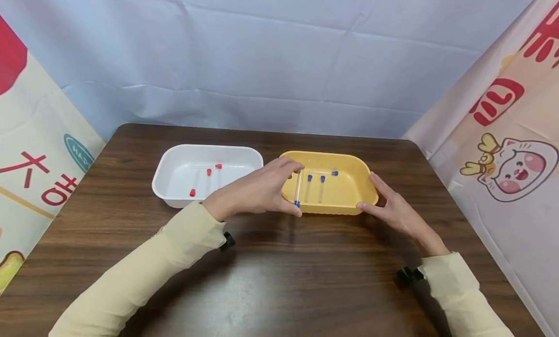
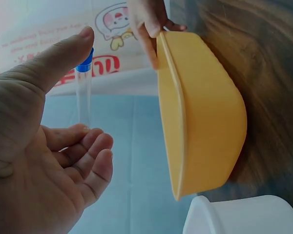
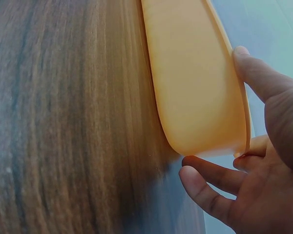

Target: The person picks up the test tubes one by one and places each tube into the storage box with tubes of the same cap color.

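Note:
My left hand [image 1: 262, 189] pinches a clear test tube [image 1: 299, 186] with a blue cap, over the left end of a yellow tray [image 1: 336, 210]. In the left wrist view the thumb presses the blue cap [image 2: 86, 62] and the fingertips meet the tube's other end. The right hand [image 1: 395, 211] holds the tray's right end, with its thumb on the front rim, as the right wrist view shows on the yellow wall [image 3: 195, 83]. Inside the tray lie blue-capped tubes [image 1: 321, 190], two side by side and one crosswise behind them.
To the left stands a white tray [image 1: 163, 194] holding several clear tubes with red caps [image 1: 209, 172]; the left forearm overlaps its front right corner. Both trays rest on a dark wooden table [image 1: 279, 279]. A pale cloth [image 1: 271, 60] hangs behind, with printed sheets at both sides.

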